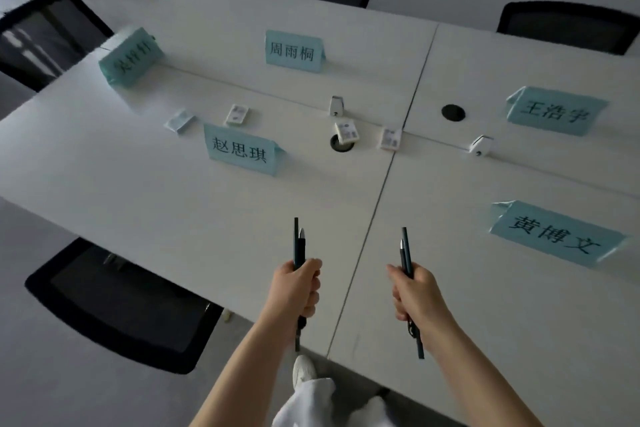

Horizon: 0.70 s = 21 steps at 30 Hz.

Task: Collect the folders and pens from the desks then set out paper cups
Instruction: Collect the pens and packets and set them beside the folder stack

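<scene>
1. Nearest the camera, a white trouser leg (pixel 311 402) and a pale shoe (pixel 303 369) were seen at the near edge of the desks (pixel 173 204), which were pushed together into one large white surface.

2. Black chairs (pixel 114 308) were set around that surface. The one at the near left stood close to the person's feet, so a trip over it might have been risked on any step to that side.

3. Five teal name cards (pixel 240 151) stood on the desks, with small white labelled boxes (pixel 237 114) between them. No folders and no paper cups were visible, so the collecting was judged nearly done and the cups not yet set out.

4. The left hand (pixel 298 286) was wrapped around a bundle of dark pens (pixel 299 246), with their tips pointing away from the body.

5. The right hand (pixel 412 291) was likewise closed around a second bundle of pens (pixel 406 253), with one long end hanging below the fist.

6. Both bundles were held above the near edge of the desks, just apart from each other (neither touching the surface).

7. With both fists full, no cup could be taken safely. If it were tried, a pen could slip from the loose lower end of the right bundle and fall to the floor.

8. A card could be knocked over by a protruding pen if either hand were swung low across the desks.
</scene>
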Tool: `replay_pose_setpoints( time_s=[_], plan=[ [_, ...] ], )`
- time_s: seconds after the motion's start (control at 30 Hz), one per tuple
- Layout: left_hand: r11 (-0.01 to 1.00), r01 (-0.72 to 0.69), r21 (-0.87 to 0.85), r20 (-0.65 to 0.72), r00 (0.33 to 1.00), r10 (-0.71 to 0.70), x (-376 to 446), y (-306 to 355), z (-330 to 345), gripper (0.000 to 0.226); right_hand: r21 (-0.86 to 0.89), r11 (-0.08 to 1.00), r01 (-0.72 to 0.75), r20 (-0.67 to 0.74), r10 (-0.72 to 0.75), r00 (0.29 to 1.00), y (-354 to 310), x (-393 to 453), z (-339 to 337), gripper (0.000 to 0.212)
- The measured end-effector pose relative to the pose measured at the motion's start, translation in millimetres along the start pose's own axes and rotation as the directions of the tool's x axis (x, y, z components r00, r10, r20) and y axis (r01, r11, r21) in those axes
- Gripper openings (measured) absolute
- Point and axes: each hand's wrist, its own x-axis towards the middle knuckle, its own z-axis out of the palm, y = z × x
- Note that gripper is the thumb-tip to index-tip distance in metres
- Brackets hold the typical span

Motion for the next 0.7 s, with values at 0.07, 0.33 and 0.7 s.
replay_pose_setpoints(
  time_s=[0.07,0.33,0.7],
  plan=[
    [0.999,-0.012,0.048,0.007,1.0,0.012,21.4,19.6,-0.2,0.033,0.012,1.0,-0.009,-0.032,0.009,0.999,-6.4,13.4,4.9,0.023],
    [0.971,-0.047,0.236,0.004,0.999,0.048,98.6,81.6,35.0,0.021,0.056,0.998,-0.034,-0.091,0.039,0.995,-59.2,93.1,-1.4,0.023],
    [0.83,-0.032,0.556,-0.283,0.932,0.226,285.2,171.6,122.3,0.029,-0.23,0.972,-0.057,-0.151,0.023,0.988,-154.7,313.2,-20.2,0.01]
  ],
)
